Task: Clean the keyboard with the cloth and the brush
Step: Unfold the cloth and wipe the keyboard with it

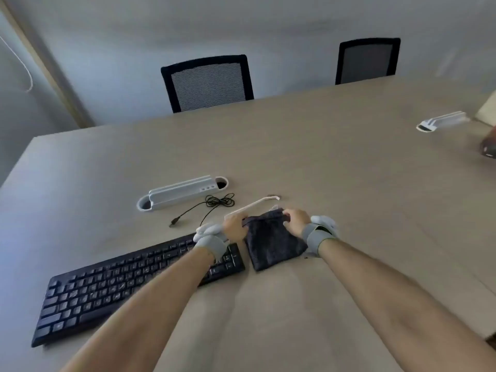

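A black keyboard [107, 288] lies slanted on the table at the lower left, its cable [212, 204] coiled behind it. To its right lies a dark folded cloth [273, 245]. My left hand [234, 228] pinches the cloth's far left corner, and my right hand [296, 221] pinches its far right corner. Both wrists wear grey straps. A pale, thin brush [255, 205] lies on the table just behind the cloth, its near end hidden by my left hand.
A grey cable-port box [182, 193] sits in the table [349, 170] behind the keyboard; a second one [442, 120] is at the far right. Two black mesh chairs [208, 83] stand at the far edge. A dark object [488, 147] pokes in at the right edge.
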{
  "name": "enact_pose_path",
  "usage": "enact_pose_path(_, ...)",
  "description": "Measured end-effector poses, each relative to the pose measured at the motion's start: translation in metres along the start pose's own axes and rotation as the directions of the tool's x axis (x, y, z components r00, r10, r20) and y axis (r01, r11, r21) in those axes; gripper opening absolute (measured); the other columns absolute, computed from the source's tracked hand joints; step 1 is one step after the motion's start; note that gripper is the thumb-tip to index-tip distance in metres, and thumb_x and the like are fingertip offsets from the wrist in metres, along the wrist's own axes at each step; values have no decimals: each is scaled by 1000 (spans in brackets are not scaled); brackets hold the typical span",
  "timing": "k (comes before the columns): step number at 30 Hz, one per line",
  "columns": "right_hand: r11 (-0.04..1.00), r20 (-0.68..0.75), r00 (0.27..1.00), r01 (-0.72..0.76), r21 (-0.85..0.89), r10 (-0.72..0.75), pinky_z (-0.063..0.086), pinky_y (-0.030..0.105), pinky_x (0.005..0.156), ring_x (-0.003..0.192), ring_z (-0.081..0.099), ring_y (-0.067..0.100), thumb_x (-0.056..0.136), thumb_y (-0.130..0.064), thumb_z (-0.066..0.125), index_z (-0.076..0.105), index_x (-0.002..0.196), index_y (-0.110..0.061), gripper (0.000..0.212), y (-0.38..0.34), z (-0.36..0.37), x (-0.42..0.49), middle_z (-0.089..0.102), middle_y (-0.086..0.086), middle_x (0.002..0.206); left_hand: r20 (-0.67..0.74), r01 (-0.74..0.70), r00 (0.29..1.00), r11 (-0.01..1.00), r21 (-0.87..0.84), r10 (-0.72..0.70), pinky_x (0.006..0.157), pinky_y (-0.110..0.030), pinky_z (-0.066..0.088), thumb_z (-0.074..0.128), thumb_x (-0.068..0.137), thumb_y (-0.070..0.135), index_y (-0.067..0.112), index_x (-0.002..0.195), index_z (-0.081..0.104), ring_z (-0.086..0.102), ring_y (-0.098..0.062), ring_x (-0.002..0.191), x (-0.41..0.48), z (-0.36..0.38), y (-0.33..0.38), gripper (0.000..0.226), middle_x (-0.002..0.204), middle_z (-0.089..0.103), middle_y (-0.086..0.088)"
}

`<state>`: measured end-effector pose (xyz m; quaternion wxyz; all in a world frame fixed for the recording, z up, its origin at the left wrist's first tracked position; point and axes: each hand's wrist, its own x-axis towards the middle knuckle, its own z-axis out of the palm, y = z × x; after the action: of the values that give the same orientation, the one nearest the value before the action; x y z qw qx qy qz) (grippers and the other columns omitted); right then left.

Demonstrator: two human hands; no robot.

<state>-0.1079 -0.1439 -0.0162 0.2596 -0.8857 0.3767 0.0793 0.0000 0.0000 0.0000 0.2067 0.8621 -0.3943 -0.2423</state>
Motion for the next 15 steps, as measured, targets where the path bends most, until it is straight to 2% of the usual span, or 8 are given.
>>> enact_pose_path(4,996,47,995,86,-20,-85,34,32,106,133,42,29,96,-13,49,33,145,-9,52,5,14,9,41,13,147,25,62,998,998,28,-63,98,-34,39,47,88,6,-3,128,41,47,-35,123,17,19,-6,41,132,49,-25)
enact_pose_path(8,987,12,988,154,-50,-154,31,33,108,135,37,30,91,-16,58,27,147,-12,65,8,31,23,34,14,148,-78,43,996,999,15,-42,97,-38,44,63,81,10,-4,116,55,51,-34,114,29,29,-14,38,122,55,-21)
enact_pose_path(10,975,-46,979,192,-108,-198,36,36,103,128,41,32,88,-17,62,33,145,-16,64,8,33,25,39,16,139,-165,-3,986,996,-90,-12,90,-36,47,67,76,2,-7,100,64,58,-31,98,32,28,-12,25,108,63,-24)
enact_pose_path(12,956,-142,952,248,-155,-270,42,37,93,115,48,32,82,-18,66,51,132,-15,52,6,32,28,49,13,125,-228,-96,972,982,-165,56,76,-23,46,71,71,-4,-11,86,67,60,-32,85,30,24,-9,17,95,67,-29)
enact_pose_path(13,951,-202,932,278,-133,-300,43,36,88,108,52,33,78,-17,68,60,120,-12,43,4,29,27,53,12,117,-254,-143,963,970,-194,91,69,-15,41,72,70,-5,-12,83,68,61,-33,82,29,21,-8,15,90,67,-30)
enact_pose_path(15,924,-350,857,373,-83,-378,46,35,77,91,62,34,68,-19,69,70,89,-6,25,-2,20,25,63,12,98,-315,-201,941,951,-234,122,63,-7,36,74,70,-3,-11,80,71,60,-27,76,24,11,-7,12,85,69,-29)
